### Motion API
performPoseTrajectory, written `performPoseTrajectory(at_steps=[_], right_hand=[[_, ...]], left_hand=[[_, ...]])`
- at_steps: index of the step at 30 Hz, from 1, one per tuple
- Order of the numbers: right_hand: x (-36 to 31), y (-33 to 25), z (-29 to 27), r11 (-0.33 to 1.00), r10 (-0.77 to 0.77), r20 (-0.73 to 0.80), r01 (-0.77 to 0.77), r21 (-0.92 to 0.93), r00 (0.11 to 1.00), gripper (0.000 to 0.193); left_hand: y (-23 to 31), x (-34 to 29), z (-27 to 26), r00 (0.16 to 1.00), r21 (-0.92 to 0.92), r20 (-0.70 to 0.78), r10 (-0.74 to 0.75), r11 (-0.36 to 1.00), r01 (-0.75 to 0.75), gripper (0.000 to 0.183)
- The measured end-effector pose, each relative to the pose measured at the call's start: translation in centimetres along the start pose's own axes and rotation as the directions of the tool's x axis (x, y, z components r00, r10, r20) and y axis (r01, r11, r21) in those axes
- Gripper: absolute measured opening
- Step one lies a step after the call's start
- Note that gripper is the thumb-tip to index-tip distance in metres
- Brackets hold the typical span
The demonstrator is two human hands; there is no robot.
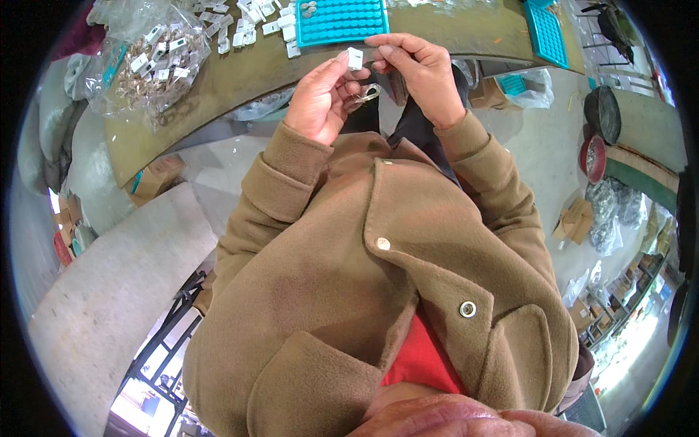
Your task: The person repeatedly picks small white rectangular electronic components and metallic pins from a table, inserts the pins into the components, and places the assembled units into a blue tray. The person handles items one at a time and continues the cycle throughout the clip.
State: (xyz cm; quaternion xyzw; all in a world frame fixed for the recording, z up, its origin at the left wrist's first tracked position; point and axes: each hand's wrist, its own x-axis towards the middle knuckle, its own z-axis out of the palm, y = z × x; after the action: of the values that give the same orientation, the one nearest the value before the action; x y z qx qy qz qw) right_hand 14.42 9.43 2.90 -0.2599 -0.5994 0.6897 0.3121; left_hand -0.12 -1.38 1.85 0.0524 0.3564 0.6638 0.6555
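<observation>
**Small white clip and metal ring held above the near edge of the bench**

Where the bench (240,76) curves off to its left end, we see a clear bag of white clips and metal rings (149,62) lying on the wood, and loose white clips (244,29) scattered toward the far edge. Next comes a teal tray (341,20) with rows of small pockets, set at the far edge.

Just off the near edge, our left hand (320,98) pinches a small white clip (354,57) at thumb and forefinger, with a thin metal ring (368,95) hanging below the fingers. Our right hand (419,73) closes on the same clip from the other side, fingertips touching it. We judge the clip light, stiff and smooth, so best gripped by its flat faces; the ring looks springy and slippery, safest held at its loop.

At the bench's right end lies a second teal tray (547,33).
</observation>
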Motion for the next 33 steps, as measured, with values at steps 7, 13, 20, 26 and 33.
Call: performPoseTrajectory(at_steps=[7,13,20,26,33], right_hand=[[0.6,-0.2,1.3,0.913,-0.149,-0.010,0.133,-0.387,0.989,0.016],[0.9,-0.6,1.5,0.808,-0.245,0.058,0.237,-0.540,0.968,0.007],[1.4,-1.4,1.3,0.626,-0.351,0.252,0.426,-0.654,0.902,0.007],[2.4,-2.7,1.5,0.521,-0.321,0.334,0.460,-0.719,0.886,0.007],[3.0,-2.9,1.7,0.897,-0.062,0.163,0.127,-0.424,0.985,0.008]], left_hand=[[0.8,0.3,-0.9,1.000,0.059,0.014,0.003,0.998,-0.004,0.023],[0.9,0.1,-0.4,0.999,-0.011,0.033,-0.036,0.999,0.036,0.022],[1.0,0.4,-0.6,0.999,0.177,0.030,0.041,0.983,-0.046,0.017],[1.2,0.6,-0.3,0.996,0.240,-0.069,0.058,0.970,-0.040,0.018],[2.5,0.8,-1.2,0.992,-0.080,0.021,-0.122,0.989,0.123,0.022]])
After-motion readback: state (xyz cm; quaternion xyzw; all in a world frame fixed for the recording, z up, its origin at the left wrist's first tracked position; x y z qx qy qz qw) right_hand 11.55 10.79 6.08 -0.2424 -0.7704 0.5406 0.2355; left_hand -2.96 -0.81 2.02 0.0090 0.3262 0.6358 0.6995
